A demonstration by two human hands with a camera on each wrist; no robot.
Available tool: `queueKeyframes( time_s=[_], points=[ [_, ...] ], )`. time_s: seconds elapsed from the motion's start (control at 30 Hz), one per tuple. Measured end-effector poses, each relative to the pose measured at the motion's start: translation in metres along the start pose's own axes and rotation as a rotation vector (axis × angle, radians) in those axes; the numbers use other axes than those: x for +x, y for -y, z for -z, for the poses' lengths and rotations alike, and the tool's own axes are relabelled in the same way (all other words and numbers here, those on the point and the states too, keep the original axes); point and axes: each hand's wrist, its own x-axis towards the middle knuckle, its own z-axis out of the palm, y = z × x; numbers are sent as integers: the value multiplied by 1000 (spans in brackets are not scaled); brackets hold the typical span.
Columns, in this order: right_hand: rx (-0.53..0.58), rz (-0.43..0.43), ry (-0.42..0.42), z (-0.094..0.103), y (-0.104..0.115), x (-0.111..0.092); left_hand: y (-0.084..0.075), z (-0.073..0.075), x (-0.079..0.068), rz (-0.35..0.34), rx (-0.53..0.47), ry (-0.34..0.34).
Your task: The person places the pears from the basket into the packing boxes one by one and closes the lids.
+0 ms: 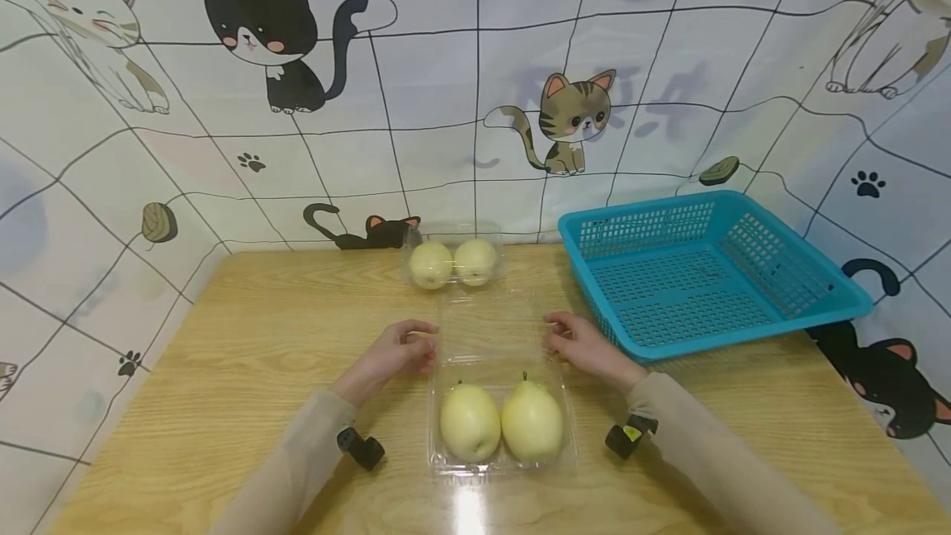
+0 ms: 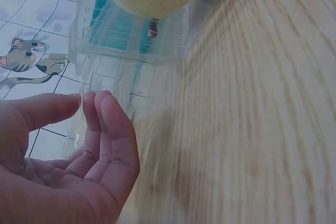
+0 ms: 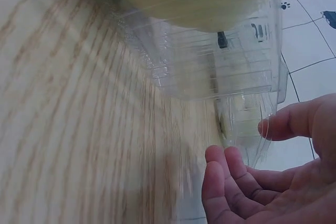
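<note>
An open clear plastic clamshell box (image 1: 502, 467) lies on the table in front of me, its hinged lid (image 1: 490, 329) laid back away from me. Two pale yellow pears, a left one (image 1: 470, 423) and a right one (image 1: 532, 421), sit side by side in its base. My left hand (image 1: 397, 353) holds the lid's left edge between thumb and bent fingers. At the opposite edge, my right hand (image 1: 587, 349) has its thumb on the rim and its fingers curled beneath. Both wrist views show the thin plastic edge at the fingertips.
Behind the lid stands another clear box (image 1: 453, 277) with two pears in it. A blue-green plastic basket (image 1: 594, 312) occupies the table's right back area, close to my right hand. A wall covering with cat drawings (image 1: 475, 106) rises behind the wooden table (image 1: 260, 329).
</note>
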Motion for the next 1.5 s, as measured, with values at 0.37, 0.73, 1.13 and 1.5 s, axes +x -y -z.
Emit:
queueKeyframes(
  time_s=[0.37, 0.73, 1.13, 1.5],
  points=[
    [23, 56, -3, 0, 5, -8, 0, 2, -4, -21, 41, 35],
    [85, 123, -41, 2, 7, -8, -2, 4, -5, -73, 47, 74],
    [132, 135, -79, 1, 6, -5, -7, 5, -3, -119, 26, 96],
    [26, 198, -86, 5, 13, -10, -14, 5, -4, -125, 28, 82]
  ],
)
